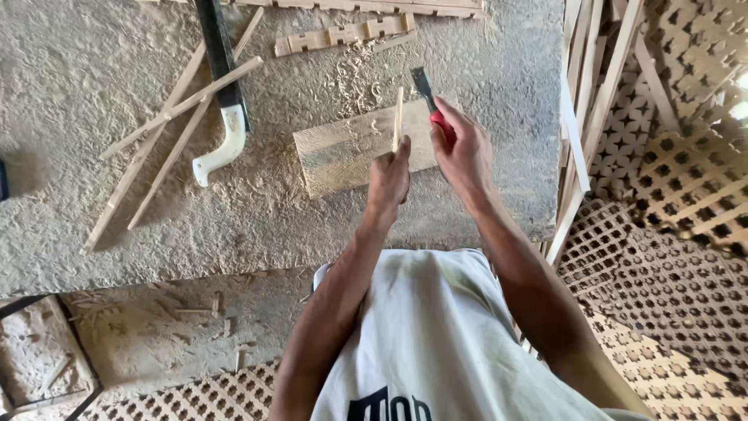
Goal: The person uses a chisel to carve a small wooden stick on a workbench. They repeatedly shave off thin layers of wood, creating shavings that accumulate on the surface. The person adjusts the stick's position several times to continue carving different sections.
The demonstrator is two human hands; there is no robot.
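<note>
Pale wood, a thin stick (398,117), stands nearly upright in your left hand (389,178), fingers pinched around its lower end, above a flat wooden board (343,156) lying on the dusty concrete slab (93,62). Your right hand (464,152) is wrapped around a red-handled chisel (428,97), its dark blade just beside the stick's top. Left of the board lie a white-handled saw (226,117) and loose slats (167,129); carved lattice panels (670,234) are stacked at your right.
</note>
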